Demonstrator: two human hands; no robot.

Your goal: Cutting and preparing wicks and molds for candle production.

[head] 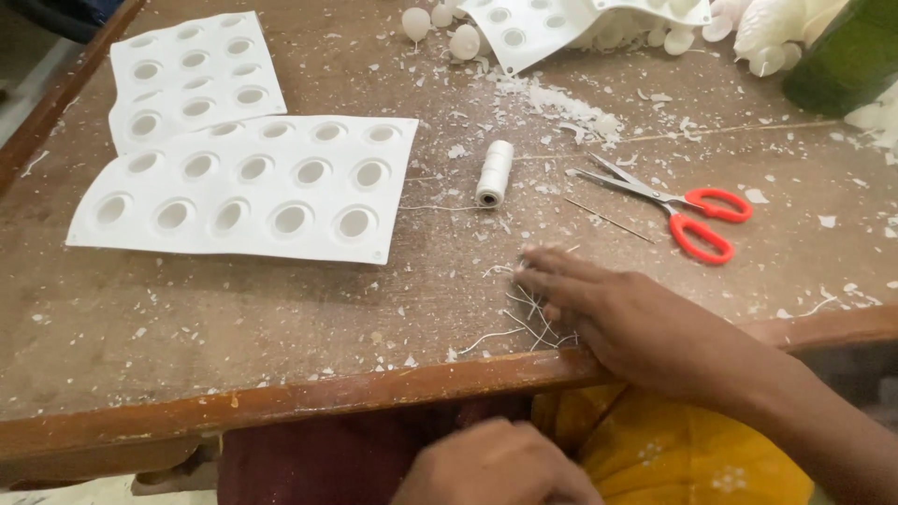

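Fingers of the right hand (617, 313) lie flat, spread on cut threads (528, 318) at lower centre. Left hand (496, 465), bottom centre, looks loosely curled; I cannot tell if it holds anything.

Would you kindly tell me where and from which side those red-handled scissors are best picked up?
Probably by the red handle loops, coming from the right: the scissors lie flat and closed, blades pointing left toward the thread spool, so the loops face the right hand's side.

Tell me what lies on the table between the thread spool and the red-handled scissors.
In the head view, only scattered white flakes lie on the wooden table between the thread spool and the scissors; the thin needle-like rod lies just below that stretch.
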